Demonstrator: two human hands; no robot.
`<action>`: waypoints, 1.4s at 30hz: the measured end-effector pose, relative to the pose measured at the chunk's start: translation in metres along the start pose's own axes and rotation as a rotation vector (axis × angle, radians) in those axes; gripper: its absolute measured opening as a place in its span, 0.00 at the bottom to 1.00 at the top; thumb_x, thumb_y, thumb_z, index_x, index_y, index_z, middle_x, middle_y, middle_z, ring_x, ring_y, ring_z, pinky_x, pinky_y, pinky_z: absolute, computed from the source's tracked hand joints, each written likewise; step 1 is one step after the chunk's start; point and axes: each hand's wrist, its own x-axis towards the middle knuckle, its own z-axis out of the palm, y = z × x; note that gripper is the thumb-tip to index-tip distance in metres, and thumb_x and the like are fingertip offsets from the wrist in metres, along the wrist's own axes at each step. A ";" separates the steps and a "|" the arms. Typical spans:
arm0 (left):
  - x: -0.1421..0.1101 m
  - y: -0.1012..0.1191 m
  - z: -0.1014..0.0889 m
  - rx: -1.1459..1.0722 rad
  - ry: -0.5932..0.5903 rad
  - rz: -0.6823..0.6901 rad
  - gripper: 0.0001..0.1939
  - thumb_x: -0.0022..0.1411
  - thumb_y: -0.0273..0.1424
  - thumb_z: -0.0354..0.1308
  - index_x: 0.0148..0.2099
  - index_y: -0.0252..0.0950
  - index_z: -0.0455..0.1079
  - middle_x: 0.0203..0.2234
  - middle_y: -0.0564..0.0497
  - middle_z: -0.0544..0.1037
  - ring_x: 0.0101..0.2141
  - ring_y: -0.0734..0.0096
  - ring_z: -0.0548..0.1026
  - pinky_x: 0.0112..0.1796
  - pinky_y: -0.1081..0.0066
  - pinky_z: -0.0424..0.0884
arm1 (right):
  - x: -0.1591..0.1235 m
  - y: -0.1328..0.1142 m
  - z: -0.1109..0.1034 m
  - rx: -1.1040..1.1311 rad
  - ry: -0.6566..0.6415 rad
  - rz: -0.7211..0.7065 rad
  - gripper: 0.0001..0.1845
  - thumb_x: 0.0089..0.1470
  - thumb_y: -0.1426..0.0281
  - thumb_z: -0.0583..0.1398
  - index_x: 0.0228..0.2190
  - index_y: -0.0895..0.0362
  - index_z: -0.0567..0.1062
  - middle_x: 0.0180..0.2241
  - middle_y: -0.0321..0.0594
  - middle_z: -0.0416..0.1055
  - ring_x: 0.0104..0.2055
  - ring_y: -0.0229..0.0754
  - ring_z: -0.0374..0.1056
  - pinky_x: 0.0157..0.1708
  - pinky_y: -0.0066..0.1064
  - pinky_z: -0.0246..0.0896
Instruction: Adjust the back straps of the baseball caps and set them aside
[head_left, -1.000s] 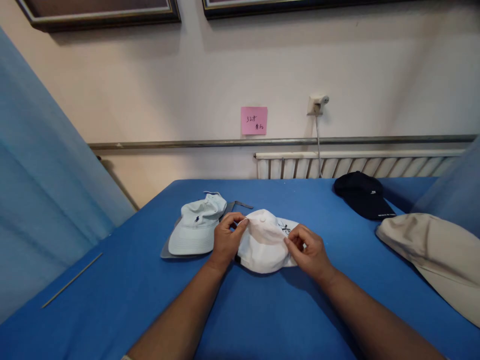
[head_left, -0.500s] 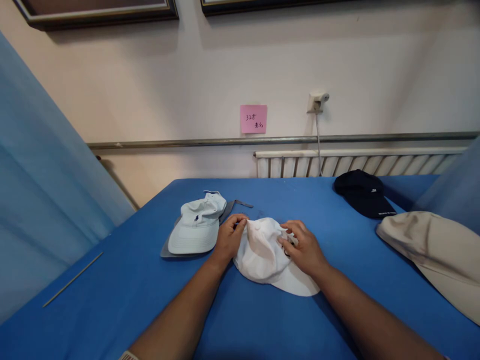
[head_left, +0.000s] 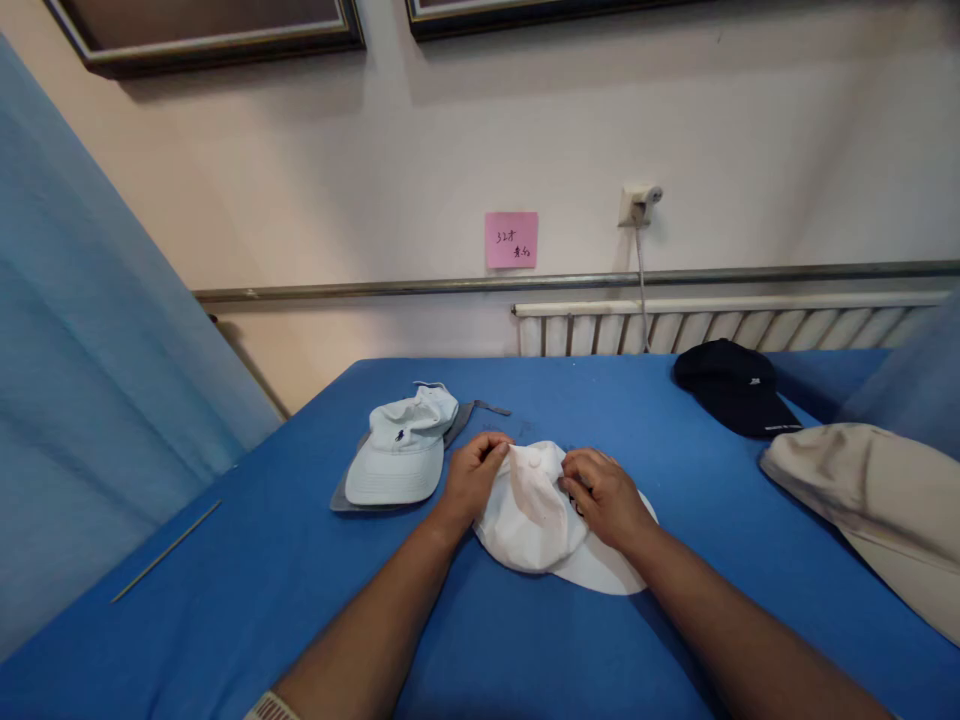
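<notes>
A white cap (head_left: 536, 515) lies on the blue table (head_left: 525, 640) in front of me, its brim pointing toward me and to the right. My left hand (head_left: 472, 475) is closed on the cap's crown at its left side. My right hand (head_left: 604, 492) pinches the crown's right side, fingers curled into the fabric. The crown is squashed between both hands.
A second white cap (head_left: 401, 460) rests on a grey one to the left of my hands. A dark navy cap (head_left: 731, 385) sits at the back right, and a beige cap (head_left: 870, 500) lies at the right edge. Blue cloth (head_left: 90, 400) hangs on the left; a radiator (head_left: 712, 325) is behind.
The white cap has been turned so its brim now lies flat toward me on the right. Both hands have drawn closer together on the crown, pressing it down.
</notes>
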 end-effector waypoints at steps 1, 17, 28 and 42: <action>-0.001 0.003 -0.001 0.061 0.042 0.065 0.12 0.60 0.35 0.53 0.42 0.35 0.72 0.37 0.48 0.78 0.38 0.66 0.74 0.40 0.68 0.70 | 0.000 0.001 0.000 -0.030 0.006 0.010 0.05 0.57 0.72 0.54 0.31 0.53 0.69 0.37 0.41 0.71 0.42 0.45 0.67 0.44 0.39 0.59; -0.007 0.001 0.018 0.875 -0.426 0.122 0.07 0.53 0.28 0.57 0.36 0.35 0.73 0.33 0.45 0.78 0.35 0.60 0.74 0.36 0.67 0.65 | -0.001 0.007 -0.001 -0.206 0.070 0.184 0.05 0.56 0.70 0.53 0.28 0.54 0.65 0.29 0.39 0.68 0.34 0.45 0.65 0.38 0.37 0.56; -0.005 0.004 -0.005 0.549 -0.337 0.166 0.07 0.54 0.26 0.54 0.33 0.38 0.73 0.32 0.48 0.78 0.37 0.60 0.71 0.43 0.61 0.62 | 0.000 0.015 -0.006 -0.220 0.078 0.210 0.05 0.55 0.70 0.53 0.27 0.54 0.65 0.30 0.40 0.69 0.35 0.45 0.65 0.39 0.38 0.57; 0.007 -0.010 -0.014 -0.031 -0.074 -0.094 0.12 0.51 0.37 0.60 0.37 0.35 0.73 0.37 0.46 0.78 0.41 0.61 0.74 0.45 0.64 0.67 | 0.005 0.014 -0.023 -0.061 0.127 0.187 0.05 0.55 0.69 0.54 0.27 0.54 0.66 0.31 0.39 0.69 0.34 0.43 0.67 0.37 0.35 0.61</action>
